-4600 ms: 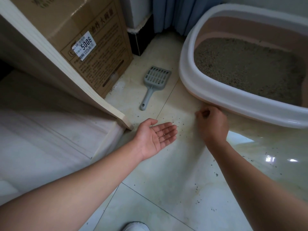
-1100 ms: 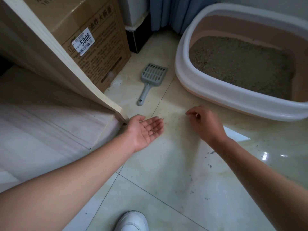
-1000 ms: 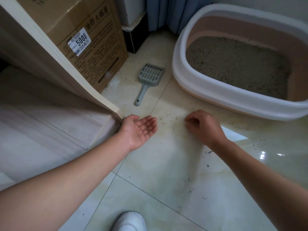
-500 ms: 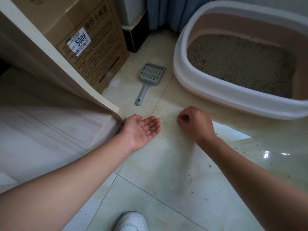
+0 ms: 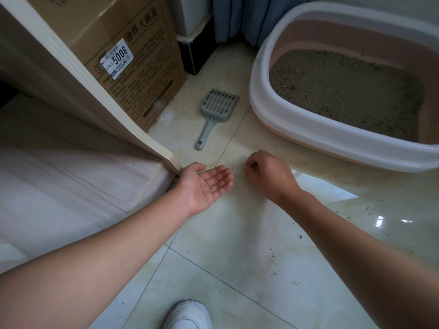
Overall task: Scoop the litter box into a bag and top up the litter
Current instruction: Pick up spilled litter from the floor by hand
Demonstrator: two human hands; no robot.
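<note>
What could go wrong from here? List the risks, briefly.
1. The left hand lies open, palm up, with a few litter grains loose on it. A slight tilt could spill them back onto the floor.
2. Stray grains dot the tiles well to the right. Picking them up with the right hand may miss many, while the scoop lies unused.

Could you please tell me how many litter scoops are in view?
1. The grey scoop lies on the floor between the cardboard box and the litter box, untouched by the left hand or the right hand. Another could be hidden behind the cardboard box.
</note>
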